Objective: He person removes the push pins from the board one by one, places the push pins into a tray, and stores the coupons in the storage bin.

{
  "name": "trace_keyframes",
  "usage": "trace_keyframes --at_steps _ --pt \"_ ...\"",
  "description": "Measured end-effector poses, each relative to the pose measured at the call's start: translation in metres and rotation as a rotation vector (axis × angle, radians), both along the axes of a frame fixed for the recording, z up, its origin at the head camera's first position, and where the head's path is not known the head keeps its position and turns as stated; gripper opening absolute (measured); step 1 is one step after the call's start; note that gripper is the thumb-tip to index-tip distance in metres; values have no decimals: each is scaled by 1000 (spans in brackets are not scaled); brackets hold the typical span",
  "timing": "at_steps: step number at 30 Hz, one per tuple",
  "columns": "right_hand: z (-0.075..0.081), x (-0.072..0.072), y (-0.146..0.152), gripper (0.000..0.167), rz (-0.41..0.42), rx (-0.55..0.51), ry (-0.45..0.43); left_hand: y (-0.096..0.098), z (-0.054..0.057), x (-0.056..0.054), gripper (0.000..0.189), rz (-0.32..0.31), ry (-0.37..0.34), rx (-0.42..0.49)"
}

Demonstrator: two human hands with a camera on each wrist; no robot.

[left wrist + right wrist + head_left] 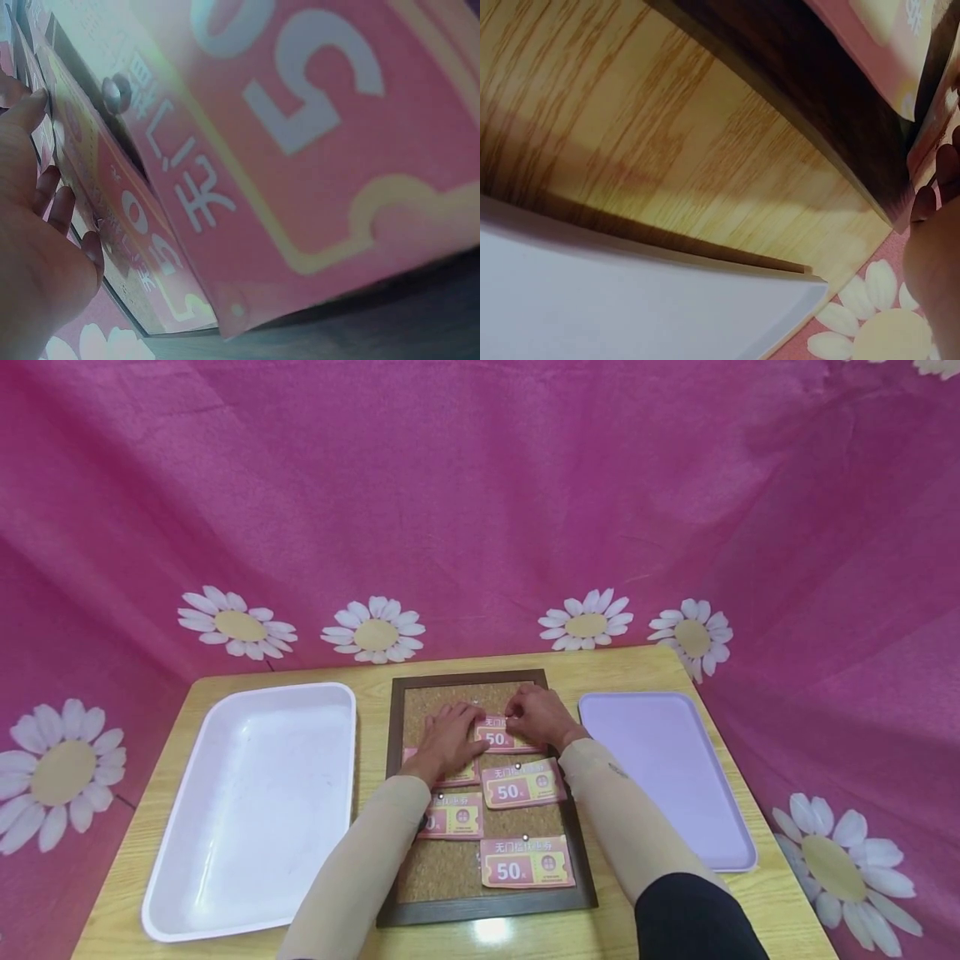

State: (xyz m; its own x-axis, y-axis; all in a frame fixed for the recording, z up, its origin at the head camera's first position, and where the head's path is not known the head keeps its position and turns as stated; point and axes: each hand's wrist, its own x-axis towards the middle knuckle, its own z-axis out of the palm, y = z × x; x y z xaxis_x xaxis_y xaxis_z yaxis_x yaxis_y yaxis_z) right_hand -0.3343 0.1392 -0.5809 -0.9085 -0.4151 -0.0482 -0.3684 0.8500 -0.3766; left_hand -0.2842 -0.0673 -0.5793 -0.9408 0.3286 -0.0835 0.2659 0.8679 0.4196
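A pink and yellow coupon (495,739) lies at the upper right of a dark-framed corkboard (442,881). My left hand (446,739) rests over the board, its loosely bent fingers at that coupon's left edge. At its upper edge my right hand (542,717) has thumb and forefinger pinched together on what looks like a pushpin, almost wholly hidden. Below are more coupons: one at middle right (525,785), one at lower right (527,862), and two on the left, partly covered by my left hand and arm. Silver pushpin heads (115,94) show at the upper edges of some.
A deep white tray (341,777) stands left of the corkboard on the wooden table (592,668). To the right lies a shallow lilac tray (675,760), close to my right forearm. A pink flowered cloth (480,527) hangs behind the table.
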Motion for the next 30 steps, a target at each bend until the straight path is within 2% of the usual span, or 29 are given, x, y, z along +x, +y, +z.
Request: trace_keyframes --at_steps 15,22,30 --pt "1 2 0 11 52 38 74 0 -2 -1 47 2 -2 -21" --pt "0 2 1 9 72 22 100 1 -2 -1 50 16 -7 -26" --pt "-1 1 2 11 80 61 132 2 -2 -1 49 24 -20 -8"
